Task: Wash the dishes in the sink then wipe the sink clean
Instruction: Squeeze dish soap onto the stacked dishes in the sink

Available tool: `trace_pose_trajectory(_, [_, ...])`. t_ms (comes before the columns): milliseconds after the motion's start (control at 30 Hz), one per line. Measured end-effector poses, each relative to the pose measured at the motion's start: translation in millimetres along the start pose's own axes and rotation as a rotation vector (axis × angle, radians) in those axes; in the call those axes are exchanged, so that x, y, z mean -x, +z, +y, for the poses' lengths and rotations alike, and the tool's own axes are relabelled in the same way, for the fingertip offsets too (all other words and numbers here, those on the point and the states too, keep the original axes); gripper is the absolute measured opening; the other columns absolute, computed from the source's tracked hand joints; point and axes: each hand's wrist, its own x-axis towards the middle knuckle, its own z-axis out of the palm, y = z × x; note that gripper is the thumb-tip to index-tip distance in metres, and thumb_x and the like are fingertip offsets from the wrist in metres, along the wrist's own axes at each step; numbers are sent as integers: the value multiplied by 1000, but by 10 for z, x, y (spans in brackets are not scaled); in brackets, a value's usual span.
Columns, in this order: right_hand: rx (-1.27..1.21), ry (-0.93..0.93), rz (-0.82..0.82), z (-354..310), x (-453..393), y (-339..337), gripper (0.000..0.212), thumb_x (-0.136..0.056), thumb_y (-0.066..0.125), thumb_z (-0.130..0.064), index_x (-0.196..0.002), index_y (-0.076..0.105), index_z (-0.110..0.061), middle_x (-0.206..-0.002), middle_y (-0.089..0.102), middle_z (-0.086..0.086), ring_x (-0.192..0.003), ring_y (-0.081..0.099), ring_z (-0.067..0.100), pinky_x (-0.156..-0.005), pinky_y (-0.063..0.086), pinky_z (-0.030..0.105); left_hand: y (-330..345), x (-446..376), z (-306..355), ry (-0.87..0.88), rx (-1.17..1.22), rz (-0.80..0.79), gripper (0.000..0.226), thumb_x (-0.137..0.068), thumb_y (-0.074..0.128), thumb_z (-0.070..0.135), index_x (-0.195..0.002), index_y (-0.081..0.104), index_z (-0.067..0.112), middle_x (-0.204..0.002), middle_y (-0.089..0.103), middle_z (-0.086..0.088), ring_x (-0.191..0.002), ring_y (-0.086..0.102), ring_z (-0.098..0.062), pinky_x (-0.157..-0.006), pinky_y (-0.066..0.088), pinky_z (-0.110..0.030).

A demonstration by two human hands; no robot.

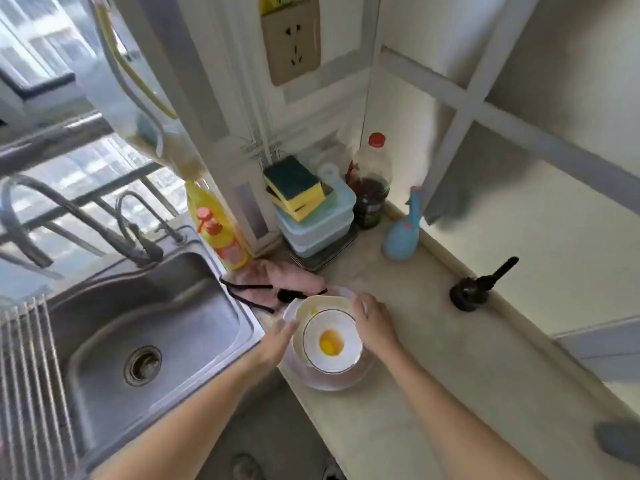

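both hands, left hand (277, 341) and right hand (372, 327), grasp a stack of bowls (327, 344) on the worktop (433, 341) beside the sink (149, 327). likely ceramic, fragile, slippery with yolk; best held by opposite rims

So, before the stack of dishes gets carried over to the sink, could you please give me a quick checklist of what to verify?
1. Both hands on the stack: left hand touches its left side and right hand curls over the far right rim. Ok.
2. Stack of bowls nested and sitting on the counter. Ok.
3. Yellow residue in the top bowl; it could spill if tipped. Not ok.
4. Sink basin free to receive dishes. Ok.
5. Black chopsticks and pink cloth lie just behind the stack, not on the direct path. Ok.
6. Firmness of the left hand's grip. Cannot tell.
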Motion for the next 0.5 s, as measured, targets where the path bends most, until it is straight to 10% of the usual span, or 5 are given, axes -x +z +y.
trace_pose_trajectory(133, [-17,67,-74,-1,38,65,61,-103,38,-57,-152,38,-21,-152,43,15,-143,33,31,-118,23,39,47,69,101,-68,91,-40,110,-70,44,96,-157,14,37,-162,18,16,-151,18,-17,-111,35,-49])
trace_pose_trajectory(500, [-58,136,-51,-16,81,93,67,-94,48,-68,-148,43,-27,-145,46,16,-137,37,34,-115,30,42,63,94,128,-149,209,38,107,-72,73,73,-155,25,26,-149,40,1,-124,52,-25,-79,54,-40])
